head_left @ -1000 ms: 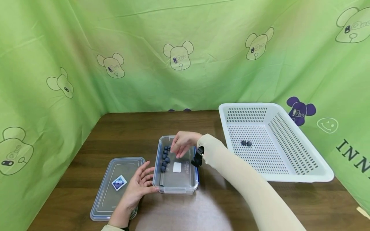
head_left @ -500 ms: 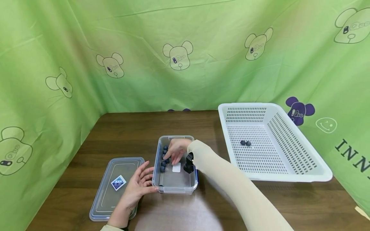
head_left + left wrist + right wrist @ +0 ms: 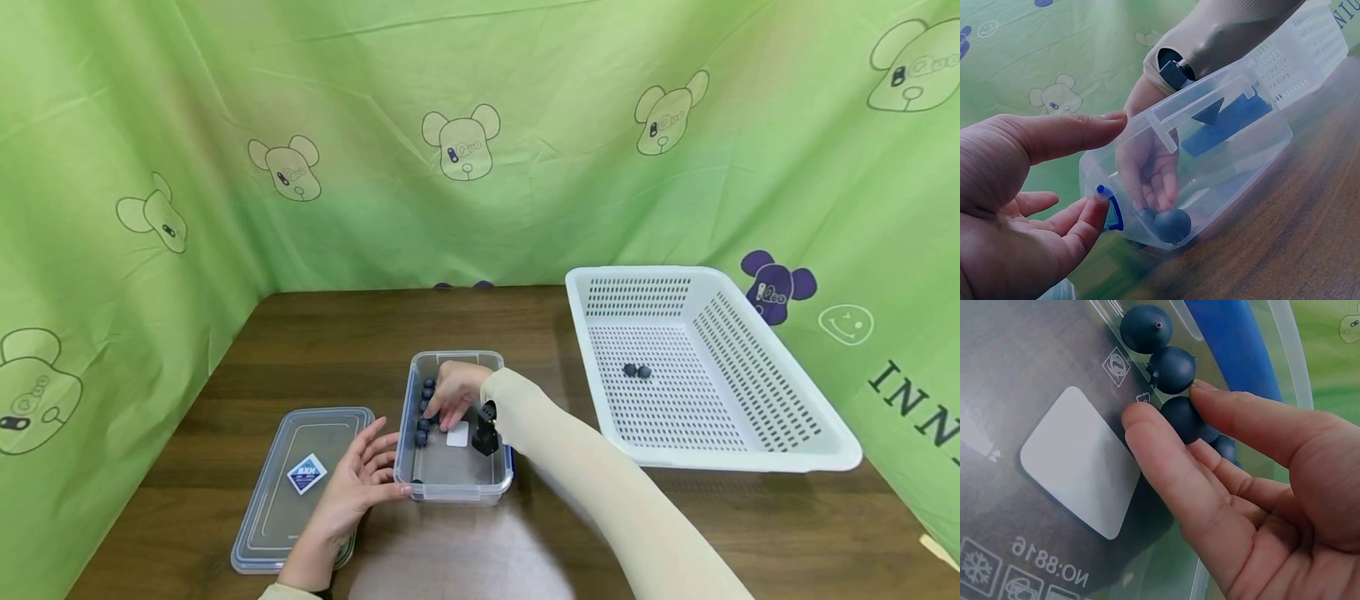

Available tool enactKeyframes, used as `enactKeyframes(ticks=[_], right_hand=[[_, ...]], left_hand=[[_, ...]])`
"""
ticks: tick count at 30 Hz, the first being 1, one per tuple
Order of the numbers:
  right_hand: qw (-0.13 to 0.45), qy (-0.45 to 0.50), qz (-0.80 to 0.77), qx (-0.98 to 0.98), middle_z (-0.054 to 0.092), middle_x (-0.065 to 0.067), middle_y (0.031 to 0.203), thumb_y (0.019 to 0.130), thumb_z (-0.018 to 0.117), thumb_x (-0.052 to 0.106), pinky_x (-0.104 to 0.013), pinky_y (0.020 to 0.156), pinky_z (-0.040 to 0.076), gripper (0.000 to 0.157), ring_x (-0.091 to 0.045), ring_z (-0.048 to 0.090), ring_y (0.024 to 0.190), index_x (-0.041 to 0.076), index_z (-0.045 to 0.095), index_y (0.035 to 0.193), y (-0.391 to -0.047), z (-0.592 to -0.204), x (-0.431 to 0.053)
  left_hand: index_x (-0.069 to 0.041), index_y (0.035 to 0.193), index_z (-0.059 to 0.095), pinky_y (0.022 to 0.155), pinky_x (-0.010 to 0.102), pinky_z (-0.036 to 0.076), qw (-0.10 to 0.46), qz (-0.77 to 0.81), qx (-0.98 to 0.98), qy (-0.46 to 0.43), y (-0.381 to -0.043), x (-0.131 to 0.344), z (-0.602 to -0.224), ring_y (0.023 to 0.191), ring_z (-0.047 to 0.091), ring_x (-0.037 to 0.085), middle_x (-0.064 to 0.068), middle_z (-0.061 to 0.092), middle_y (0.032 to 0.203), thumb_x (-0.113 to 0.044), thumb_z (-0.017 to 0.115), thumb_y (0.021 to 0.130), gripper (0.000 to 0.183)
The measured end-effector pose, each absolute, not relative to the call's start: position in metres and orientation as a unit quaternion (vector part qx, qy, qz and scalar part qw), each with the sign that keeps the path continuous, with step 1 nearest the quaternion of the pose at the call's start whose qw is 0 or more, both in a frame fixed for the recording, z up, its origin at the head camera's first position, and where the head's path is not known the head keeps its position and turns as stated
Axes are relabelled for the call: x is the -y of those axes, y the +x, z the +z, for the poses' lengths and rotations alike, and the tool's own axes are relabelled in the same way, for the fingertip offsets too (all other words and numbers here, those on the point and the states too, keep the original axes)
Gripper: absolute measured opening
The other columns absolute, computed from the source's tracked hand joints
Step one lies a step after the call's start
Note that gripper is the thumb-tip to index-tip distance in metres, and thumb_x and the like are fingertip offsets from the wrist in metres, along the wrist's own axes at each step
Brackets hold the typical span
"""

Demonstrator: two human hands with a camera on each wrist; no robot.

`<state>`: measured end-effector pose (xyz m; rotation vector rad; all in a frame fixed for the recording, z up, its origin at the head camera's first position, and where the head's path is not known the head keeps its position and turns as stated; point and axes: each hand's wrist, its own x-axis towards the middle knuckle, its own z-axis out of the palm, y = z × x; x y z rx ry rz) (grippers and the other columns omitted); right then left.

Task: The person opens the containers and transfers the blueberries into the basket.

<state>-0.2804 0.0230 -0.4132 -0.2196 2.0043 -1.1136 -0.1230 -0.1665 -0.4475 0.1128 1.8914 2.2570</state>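
In the head view a clear plastic food container stands on the table with several blueberries along its left side. My right hand reaches down into it. The right wrist view shows thumb and index finger on either side of one blueberry, seemingly pinching it; more berries lie beside it and partly behind the fingers. My left hand rests against the container's left front corner. In the left wrist view its thumb lies along the wall and its fingertips touch a blue-edged latch.
A clear lid with a blue-and-white sticker lies flat at the left, partly behind my left forearm. At the right stands a white perforated basket with two blueberries in it. A green patterned curtain hangs around the table.
My right hand has gone lower into the container, down to the row of blueberries, and has shifted slightly left. The left hand keeps its place at the corner.
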Motion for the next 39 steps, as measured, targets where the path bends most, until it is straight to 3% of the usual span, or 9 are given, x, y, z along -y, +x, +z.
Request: enactKeyframes(ticks=[20,39], right_hand=[[0.400,-0.132,-0.427,-0.800,0.069,-0.019,0.071,0.088,0.070,-0.006,-0.029,0.059,0.059,0.005,-0.019,0.068,0.056,-0.007,0.067,0.083,-0.300,-0.360,-0.038],[0.356,-0.124,-0.449,-0.810,0.072,-0.021,0.083,0.089,0.067,-0.005,-0.033,0.070,0.059,0.016,-0.019,0.071,0.066,-0.013,0.068,0.103,-0.318,-0.323,-0.121]], left_hand=[[0.006,0.154,0.018,0.086,0.024,0.052,0.093,0.762,-0.640,0.038,-0.125,0.168,-0.445,0.111,0.055,0.024,0.027,0.044,0.140,0.019,0.079,0.069,0.106],[0.008,0.153,0.018,0.085,0.025,0.052,0.089,0.766,-0.635,0.051,-0.123,0.167,-0.450,0.107,0.057,0.018,0.027,0.045,0.139,0.017,0.080,0.069,0.105]])
